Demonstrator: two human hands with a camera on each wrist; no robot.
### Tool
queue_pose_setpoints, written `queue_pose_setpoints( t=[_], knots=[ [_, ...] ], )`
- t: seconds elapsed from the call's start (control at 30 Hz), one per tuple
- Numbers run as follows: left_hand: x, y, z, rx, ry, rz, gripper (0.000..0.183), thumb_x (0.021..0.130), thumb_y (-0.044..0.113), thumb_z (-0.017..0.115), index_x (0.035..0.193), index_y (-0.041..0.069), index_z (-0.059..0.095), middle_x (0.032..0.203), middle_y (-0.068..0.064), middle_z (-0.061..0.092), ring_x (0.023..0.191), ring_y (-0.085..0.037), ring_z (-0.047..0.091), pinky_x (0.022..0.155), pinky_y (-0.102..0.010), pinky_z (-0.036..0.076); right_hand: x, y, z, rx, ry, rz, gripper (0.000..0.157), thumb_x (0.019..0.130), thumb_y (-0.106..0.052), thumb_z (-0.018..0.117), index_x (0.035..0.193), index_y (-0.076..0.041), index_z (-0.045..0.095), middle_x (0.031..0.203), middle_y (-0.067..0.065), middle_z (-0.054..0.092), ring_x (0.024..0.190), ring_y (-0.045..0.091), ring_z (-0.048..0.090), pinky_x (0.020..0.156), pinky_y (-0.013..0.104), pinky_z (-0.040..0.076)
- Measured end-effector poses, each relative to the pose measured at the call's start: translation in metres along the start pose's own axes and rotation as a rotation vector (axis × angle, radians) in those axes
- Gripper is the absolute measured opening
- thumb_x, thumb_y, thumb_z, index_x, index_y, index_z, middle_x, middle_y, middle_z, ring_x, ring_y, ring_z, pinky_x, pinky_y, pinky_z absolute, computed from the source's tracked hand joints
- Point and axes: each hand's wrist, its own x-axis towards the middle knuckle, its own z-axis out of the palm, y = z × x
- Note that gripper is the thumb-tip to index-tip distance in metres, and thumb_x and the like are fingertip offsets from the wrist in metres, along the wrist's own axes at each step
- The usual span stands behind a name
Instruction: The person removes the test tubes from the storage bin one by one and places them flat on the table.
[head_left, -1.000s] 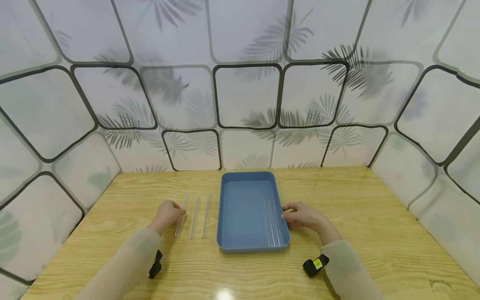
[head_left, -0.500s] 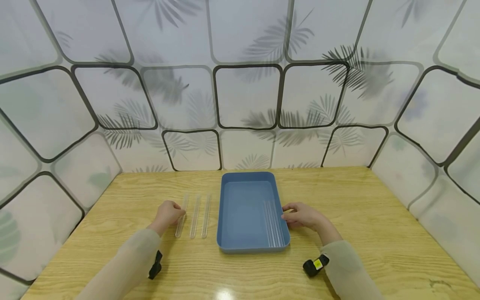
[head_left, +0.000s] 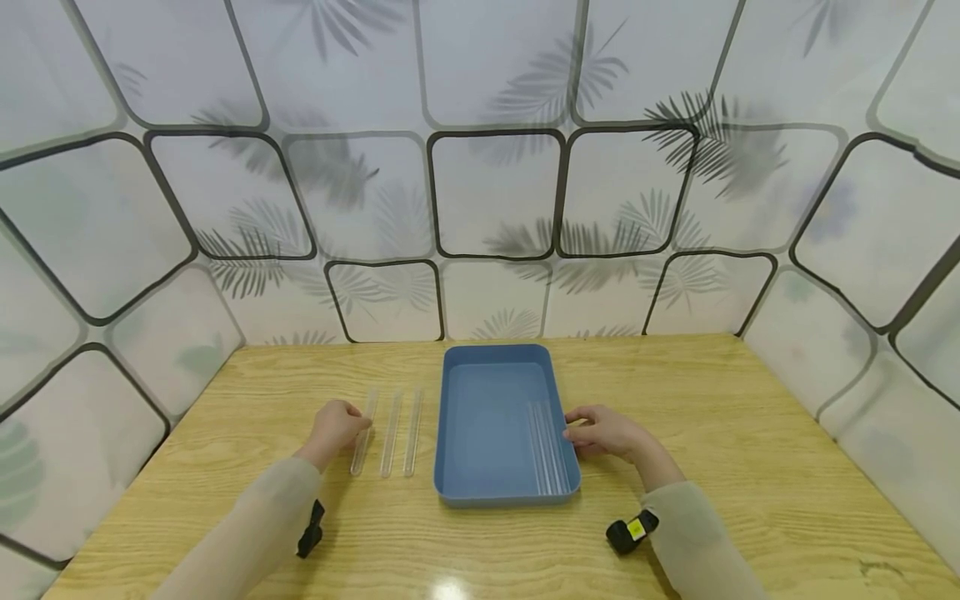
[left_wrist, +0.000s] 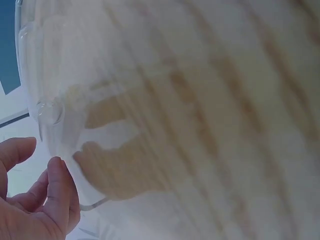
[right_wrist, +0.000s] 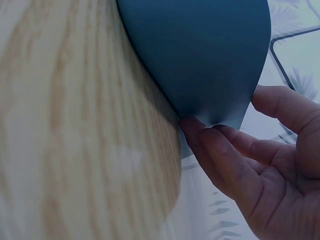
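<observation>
Pick-up seems in hand: left of the frame's centre, the leftmost tube (head_left: 360, 454) is touched by the left hand (head_left: 336, 427), grip narrow, though a pinch cannot be told; the tray (head_left: 487, 433) is held by the right hand (head_left: 609, 432); for lifting, a light pinch seems needed
</observation>
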Motion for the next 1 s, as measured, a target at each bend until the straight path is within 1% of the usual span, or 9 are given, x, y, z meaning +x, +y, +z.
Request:
queue_pose_setpoints(
  t=[0.17, 0.23, 0.37, 0.5, 0.6, 0.77, 0.87, 1.0],
  knots=[
    [0.002, 0.004, -0.005, 0.005, 0.018, 0.023, 0.023, 0.083, 0.008, 0.056, 0.093, -0.013, 0.052, 0.086, -0.022, 0.054, 0.068, -0.024, 0.055, 0.059, -0.033, 0.048, 0.000, 0.000, 0.000, 0.006, -0.003, -0.002, 0.053, 0.086, -0.015, 0.057, 0.123, 0.016, 0.035, 0.106, 0.021, 0.055, 0.092, 0.028, 0.057, 0.077, 0.039, 0.048],
    [0.004, 0.006, -0.008, -0.004, 0.021, 0.029, 0.025, 0.083, 0.009, 0.057, 0.096, -0.013, 0.052, 0.091, -0.024, 0.054, 0.072, -0.026, 0.056, 0.060, -0.034, 0.049, 0.000, 0.000, 0.000, 0.011, -0.006, -0.002, 0.054, 0.086, -0.015, 0.057, 0.124, 0.016, 0.035, 0.106, 0.021, 0.055, 0.093, 0.028, 0.057, 0.077, 0.039, 0.048],
    [0.006, 0.010, -0.010, -0.044, 0.006, 0.025, 0.027, 0.084, 0.010, 0.057, 0.098, -0.013, 0.051, 0.100, -0.027, 0.051, 0.084, -0.032, 0.054, 0.065, -0.036, 0.051, 0.000, 0.001, -0.001, 0.023, -0.014, -0.003, 0.055, 0.086, -0.016, 0.057, 0.124, 0.016, 0.033, 0.107, 0.021, 0.055, 0.094, 0.028, 0.057, 0.077, 0.039, 0.048],
    [0.005, 0.015, -0.009, -0.091, -0.016, 0.017, 0.029, 0.085, 0.010, 0.056, 0.101, -0.013, 0.050, 0.101, -0.026, 0.050, 0.088, -0.034, 0.053, 0.069, -0.037, 0.051, 0.000, 0.000, -0.001, 0.026, -0.020, -0.006, 0.056, 0.086, -0.016, 0.057, 0.124, 0.016, 0.033, 0.107, 0.021, 0.055, 0.094, 0.028, 0.057, 0.077, 0.039, 0.048],
    [0.004, 0.020, -0.004, -0.145, -0.045, 0.009, 0.030, 0.085, 0.009, 0.056, 0.103, -0.013, 0.050, 0.103, -0.027, 0.051, 0.091, -0.036, 0.053, 0.071, -0.037, 0.050, 0.000, 0.000, -0.001, 0.024, -0.019, -0.002, 0.056, 0.086, -0.016, 0.057, 0.124, 0.016, 0.033, 0.107, 0.021, 0.055, 0.094, 0.028, 0.057, 0.077, 0.039, 0.048],
    [0.005, 0.031, 0.008, -0.238, -0.126, -0.007, 0.033, 0.087, 0.012, 0.054, 0.110, -0.011, 0.048, 0.112, -0.027, 0.049, 0.102, -0.037, 0.050, 0.078, -0.037, 0.048, 0.000, -0.001, 0.000, 0.023, -0.005, 0.010, 0.054, 0.086, -0.014, 0.057, 0.124, 0.016, 0.034, 0.108, 0.021, 0.054, 0.094, 0.028, 0.057, 0.078, 0.039, 0.048],
    [0.007, 0.039, 0.015, -0.317, -0.168, -0.022, 0.036, 0.088, 0.014, 0.054, 0.114, -0.010, 0.047, 0.117, -0.026, 0.047, 0.106, -0.036, 0.048, 0.081, -0.038, 0.046, 0.001, -0.001, 0.000, 0.028, 0.001, 0.018, 0.054, 0.086, -0.014, 0.057, 0.124, 0.016, 0.034, 0.107, 0.020, 0.054, 0.094, 0.028, 0.057, 0.078, 0.039, 0.048],
    [0.007, 0.051, 0.025, -0.423, -0.220, -0.015, 0.037, 0.088, 0.013, 0.054, 0.117, -0.010, 0.045, 0.120, -0.025, 0.046, 0.108, -0.035, 0.048, 0.083, -0.037, 0.045, 0.001, -0.001, 0.000, 0.019, -0.003, 0.014, 0.053, 0.086, -0.014, 0.057, 0.124, 0.016, 0.035, 0.107, 0.020, 0.055, 0.093, 0.027, 0.057, 0.077, 0.039, 0.048]
  ],
)
